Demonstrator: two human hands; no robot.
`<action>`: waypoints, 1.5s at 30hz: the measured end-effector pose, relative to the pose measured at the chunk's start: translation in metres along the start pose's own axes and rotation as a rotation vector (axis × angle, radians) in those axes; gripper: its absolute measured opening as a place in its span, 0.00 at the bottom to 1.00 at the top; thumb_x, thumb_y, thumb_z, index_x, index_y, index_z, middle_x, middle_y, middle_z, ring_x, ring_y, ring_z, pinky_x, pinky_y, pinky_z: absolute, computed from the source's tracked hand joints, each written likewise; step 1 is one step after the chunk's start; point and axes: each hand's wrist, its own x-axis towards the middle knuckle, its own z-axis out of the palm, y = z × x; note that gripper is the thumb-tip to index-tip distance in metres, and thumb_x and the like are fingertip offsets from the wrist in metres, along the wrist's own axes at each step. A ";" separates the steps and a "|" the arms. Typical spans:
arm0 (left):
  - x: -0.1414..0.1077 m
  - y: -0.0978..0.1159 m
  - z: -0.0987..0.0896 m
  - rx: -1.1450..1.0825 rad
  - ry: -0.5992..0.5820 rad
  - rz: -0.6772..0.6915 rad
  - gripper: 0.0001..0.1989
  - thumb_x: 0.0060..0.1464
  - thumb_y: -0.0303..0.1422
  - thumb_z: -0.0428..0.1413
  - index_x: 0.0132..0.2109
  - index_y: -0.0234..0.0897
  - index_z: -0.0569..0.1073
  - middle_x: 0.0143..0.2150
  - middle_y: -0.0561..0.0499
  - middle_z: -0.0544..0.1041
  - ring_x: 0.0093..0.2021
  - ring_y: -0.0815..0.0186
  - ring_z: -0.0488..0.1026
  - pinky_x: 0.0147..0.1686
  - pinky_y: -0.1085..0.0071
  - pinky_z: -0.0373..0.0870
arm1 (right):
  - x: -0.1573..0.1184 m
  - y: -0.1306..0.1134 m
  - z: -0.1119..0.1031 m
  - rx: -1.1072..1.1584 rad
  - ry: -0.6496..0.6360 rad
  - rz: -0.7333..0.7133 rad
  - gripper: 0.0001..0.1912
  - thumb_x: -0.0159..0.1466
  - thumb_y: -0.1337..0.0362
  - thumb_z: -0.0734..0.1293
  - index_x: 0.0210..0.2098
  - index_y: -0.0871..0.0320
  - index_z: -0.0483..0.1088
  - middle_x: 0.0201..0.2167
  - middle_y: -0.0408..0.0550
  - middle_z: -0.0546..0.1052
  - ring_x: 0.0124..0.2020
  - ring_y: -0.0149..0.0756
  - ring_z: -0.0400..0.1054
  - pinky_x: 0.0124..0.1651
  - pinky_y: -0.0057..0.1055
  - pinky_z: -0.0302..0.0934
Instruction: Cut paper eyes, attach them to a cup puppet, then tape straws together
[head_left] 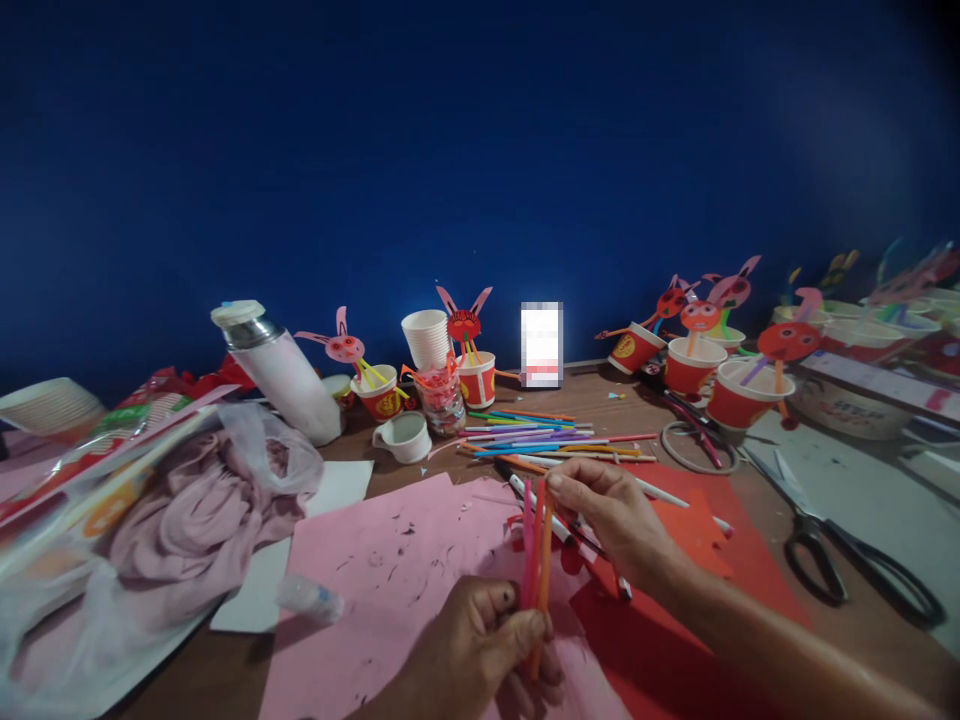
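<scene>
My left hand (pixel 491 640) is closed around the lower part of a few straws, pink (pixel 528 540) and orange (pixel 545 550), held upright side by side. At their top, the thumb and fingertips of my right hand (pixel 611 515) pinch the orange one. Beneath my hands lie a sheet of pink paper (pixel 352 570) with dark marks and a sheet of red paper (pixel 637 650). Partly hidden behind the straws and my right hand are a marker (pixel 517 485) and some red cut pieces. Several loose coloured straws (pixel 540 437) lie in a pile beyond them.
Black-handled scissors (pixel 814 530) lie at the right. Red paper cups with paper faces (pixel 480 380) stand along the back, near a white flask (pixel 281 375), a small white cup (pixel 405 438) and a lit phone (pixel 541 345). Bunched cloth (pixel 202 510) and plastic bags fill the left.
</scene>
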 end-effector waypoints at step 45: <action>0.000 0.028 -0.011 -0.355 0.375 0.167 0.18 0.39 0.42 0.61 0.31 0.29 0.73 0.20 0.53 0.69 0.20 0.75 0.60 0.21 0.76 0.54 | -0.017 0.025 0.016 -0.253 -0.285 0.080 0.21 0.57 0.49 0.61 0.25 0.62 0.68 0.19 0.42 0.66 0.21 0.27 0.58 0.24 0.24 0.51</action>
